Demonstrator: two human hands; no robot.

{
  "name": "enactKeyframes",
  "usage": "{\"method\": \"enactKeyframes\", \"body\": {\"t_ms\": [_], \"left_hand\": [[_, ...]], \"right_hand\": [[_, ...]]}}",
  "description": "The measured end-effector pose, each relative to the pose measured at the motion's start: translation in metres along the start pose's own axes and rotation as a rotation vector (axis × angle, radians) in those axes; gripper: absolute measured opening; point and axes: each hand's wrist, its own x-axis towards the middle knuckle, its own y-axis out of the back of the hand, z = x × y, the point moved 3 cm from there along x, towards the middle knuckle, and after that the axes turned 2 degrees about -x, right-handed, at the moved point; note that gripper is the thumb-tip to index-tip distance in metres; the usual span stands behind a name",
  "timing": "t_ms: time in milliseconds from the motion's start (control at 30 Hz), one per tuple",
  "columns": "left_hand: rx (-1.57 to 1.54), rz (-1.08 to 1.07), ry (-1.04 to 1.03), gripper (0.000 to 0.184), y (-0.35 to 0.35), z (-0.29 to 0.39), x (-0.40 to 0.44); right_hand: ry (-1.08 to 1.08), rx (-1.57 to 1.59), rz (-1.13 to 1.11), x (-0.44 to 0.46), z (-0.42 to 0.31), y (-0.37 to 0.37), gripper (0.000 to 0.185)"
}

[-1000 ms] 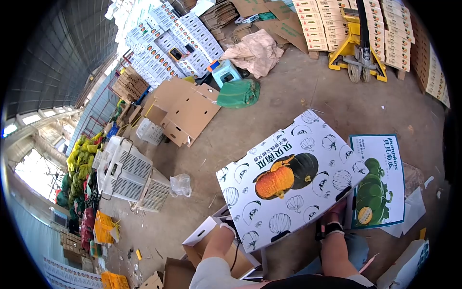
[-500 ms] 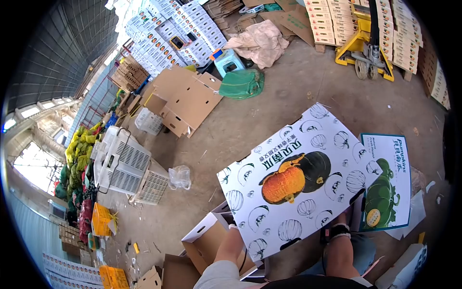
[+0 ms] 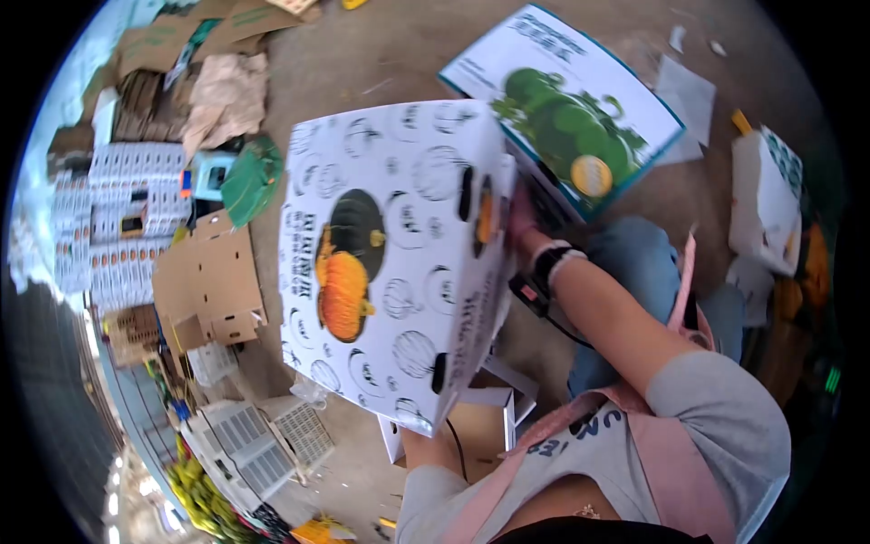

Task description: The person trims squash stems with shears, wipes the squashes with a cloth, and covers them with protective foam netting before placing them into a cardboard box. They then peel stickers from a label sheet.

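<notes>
A white cardboard box (image 3: 399,199) printed with pumpkins is held up in front of me, tilted, its side panel with hand slots facing right. My right hand (image 3: 522,216), slightly blurred, grips it at the right side; the fingers are partly hidden. My left forearm (image 3: 430,450) reaches beneath the box's lower edge, and the left hand is hidden behind it. Under the box, near my lap, an open carton (image 3: 485,431) shows its brown inside. A second printed box (image 3: 485,68) with a green pumpkin picture stands just beyond my right hand.
Flattened cardboard (image 3: 213,276) lies on the floor to the left, near a green sack (image 3: 252,181). White plastic crates (image 3: 240,449) stand at lower left, with stacked white boxes (image 3: 136,172) farther back. Another white carton (image 3: 757,204) is at right.
The view has swung round. The held box has turned and tilted, so its right side panel now shows. Both hands stay with it.
</notes>
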Motion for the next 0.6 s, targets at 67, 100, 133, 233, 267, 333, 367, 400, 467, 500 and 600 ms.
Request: {"method": "enactKeyframes", "body": {"t_ms": [67,100,133,233,267,333,367,400,467,500,600], "left_hand": [[0.086,-0.040,0.020,0.042,-0.003,0.003,0.001],[0.122,-0.070,0.036,0.042,-0.002,0.004,0.001],[0.180,-0.097,0.039,0.042,-0.007,0.003,0.004],[0.399,-0.240,0.073,0.041,-0.024,-0.005,0.023],[0.486,-0.302,0.087,0.041,-0.025,-0.012,0.032],[0.652,-0.449,0.099,0.041,-0.064,-0.012,0.058],[0.720,-0.520,0.103,0.041,-0.086,-0.009,0.072],[0.794,-0.581,0.113,0.041,-0.109,-0.008,0.082],[0.928,-0.687,0.111,0.040,-0.161,-0.002,0.103],[0.984,-0.735,0.100,0.040,-0.191,0.005,0.113],[1.129,-0.889,0.032,0.040,-0.284,0.021,0.136]], "right_hand": [[0.037,-0.445,-0.038,-0.001,0.018,0.009,0.047],[-0.023,-0.560,-0.110,-0.010,0.022,0.011,0.045],[-0.084,-0.663,-0.211,-0.020,0.028,0.013,0.043],[0.009,-1.083,-0.557,-0.057,0.019,0.021,0.038],[0.050,-1.251,-0.626,-0.065,0.013,0.031,0.036],[0.172,-1.516,-0.773,-0.073,-0.001,0.048,0.036],[0.250,-1.576,-0.861,-0.076,-0.009,0.050,0.038],[0.367,-1.572,-0.975,-0.079,-0.023,0.049,0.040],[0.366,-1.303,-1.114,-0.093,-0.066,0.057,0.044],[0.141,-1.038,-1.050,-0.107,-0.103,0.072,0.042],[-0.009,-0.268,-0.868,-0.148,-0.201,0.114,0.043]]}}
